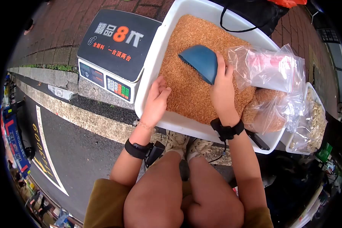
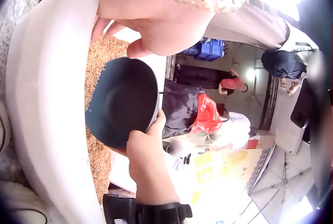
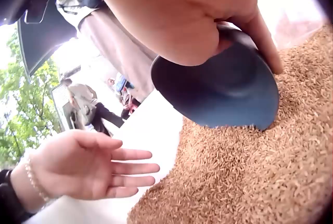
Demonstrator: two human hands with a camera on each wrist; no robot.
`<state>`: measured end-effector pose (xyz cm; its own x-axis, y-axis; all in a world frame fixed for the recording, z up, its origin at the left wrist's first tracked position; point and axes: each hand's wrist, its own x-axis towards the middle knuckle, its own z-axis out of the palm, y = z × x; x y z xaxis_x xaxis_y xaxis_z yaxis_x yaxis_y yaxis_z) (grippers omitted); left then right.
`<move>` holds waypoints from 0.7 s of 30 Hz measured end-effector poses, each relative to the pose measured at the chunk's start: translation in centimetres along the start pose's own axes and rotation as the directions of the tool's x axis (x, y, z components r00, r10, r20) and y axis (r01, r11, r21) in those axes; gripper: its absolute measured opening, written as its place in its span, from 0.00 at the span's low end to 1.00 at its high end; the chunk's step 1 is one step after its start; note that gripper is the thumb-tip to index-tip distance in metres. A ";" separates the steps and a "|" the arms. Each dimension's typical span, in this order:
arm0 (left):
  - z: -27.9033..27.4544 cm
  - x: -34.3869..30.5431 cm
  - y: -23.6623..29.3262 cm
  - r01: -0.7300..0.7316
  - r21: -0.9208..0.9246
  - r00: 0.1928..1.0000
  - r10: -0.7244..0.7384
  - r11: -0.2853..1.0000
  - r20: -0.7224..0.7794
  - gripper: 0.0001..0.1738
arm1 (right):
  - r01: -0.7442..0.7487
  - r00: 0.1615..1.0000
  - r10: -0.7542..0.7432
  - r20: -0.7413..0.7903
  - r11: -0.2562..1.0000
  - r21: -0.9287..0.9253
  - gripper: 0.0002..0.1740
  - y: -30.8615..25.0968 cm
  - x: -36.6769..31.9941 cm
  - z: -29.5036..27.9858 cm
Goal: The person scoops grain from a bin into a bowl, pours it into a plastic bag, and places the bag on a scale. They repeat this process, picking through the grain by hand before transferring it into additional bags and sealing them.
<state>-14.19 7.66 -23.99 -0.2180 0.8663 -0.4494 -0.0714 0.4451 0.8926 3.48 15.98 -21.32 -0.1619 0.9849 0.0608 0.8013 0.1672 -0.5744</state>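
A white tub [image 1: 152, 64] holds a bed of brown grain [image 1: 190, 87]. My right hand [image 1: 221, 78] grips a dark blue scoop [image 1: 201, 60], tilted with its edge dug into the grain. The right wrist view shows the scoop [image 3: 223, 86] under my right hand [image 3: 197, 16], its rim touching the grain [image 3: 250, 172]. My left hand [image 1: 159, 94] hovers over the tub's near-left edge, holding nothing; its fingers [image 3: 130, 168] are straight. In the left wrist view the scoop [image 2: 122, 102] stands on the grain [image 2: 96, 68] with the right hand [image 2: 145, 151] behind it.
A black-topped electronic scale [image 1: 116, 49] stands left of the tub. Clear plastic bags [image 1: 269, 68], one partly filled with grain, lie on the tub's right side. A second tray of pale seeds [image 1: 317, 121] sits far right. Pavement and a kerb lie below.
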 end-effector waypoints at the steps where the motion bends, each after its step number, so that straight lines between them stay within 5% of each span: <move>1: 0.1 0.1 0.0 -0.004 0.004 1.000 0.004 1.000 -0.002 0.28 | 0.052 0.995 -0.045 0.093 0.996 -0.073 0.43 -0.9 -0.6 0.3; 3: 0.2 0.1 0.0 -0.004 -0.021 1.000 0.003 1.000 -0.030 0.29 | 0.083 0.986 -0.072 0.149 0.994 -0.070 0.43 -1.6 -1.1 0.5; 7: 0.3 0.1 0.1 -0.047 -0.046 0.997 0.043 0.998 -0.069 0.30 | -0.097 0.956 0.030 0.291 0.971 0.217 0.44 -0.3 -0.8 0.3; 9: 0.4 -0.4 0.8 -0.046 -0.069 0.997 0.041 0.997 -0.070 0.30 | -0.545 0.826 0.265 0.498 0.604 0.581 0.42 1.0 -0.2 -0.8; 10: 0.5 -0.5 1.2 -0.042 -0.091 0.997 0.036 0.995 -0.067 0.31 | -0.673 0.738 0.361 0.570 0.460 0.580 0.43 1.8 0.2 -1.8; 11: 0.4 -0.5 1.3 -0.043 -0.089 0.997 0.038 0.995 -0.063 0.31 | -0.672 0.739 0.364 0.567 0.458 0.582 0.43 3.3 0.0 -2.4; 13: 0.3 -0.5 1.4 -0.053 -0.049 0.998 0.050 0.997 -0.048 0.31 | -0.662 0.713 0.409 0.570 0.123 0.739 0.42 6.5 -1.6 -2.7; 15: 0.4 -0.4 1.0 -0.056 -0.047 0.998 0.055 0.997 -0.032 0.31 | -0.598 0.756 0.426 0.497 0.142 0.789 0.41 6.6 -3.7 -3.0; 19: 1.7 -1.5 2.4 -0.066 0.005 0.997 0.066 0.998 -0.042 0.32 | -0.530 0.691 0.535 0.487 -0.083 0.844 0.27 5.6 -5.7 -3.9; 21: 2.5 -1.9 3.4 -0.005 -0.101 0.994 0.016 0.995 0.109 0.33 | -0.485 0.706 0.509 0.492 -0.158 0.860 0.26 4.8 -6.7 -3.6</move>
<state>-11.56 8.08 -20.19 -0.1113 0.8928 -0.4364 -0.1683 0.4159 0.8937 10.45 10.38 -21.52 0.0105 0.7591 -0.6509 -0.5434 -0.5421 -0.6409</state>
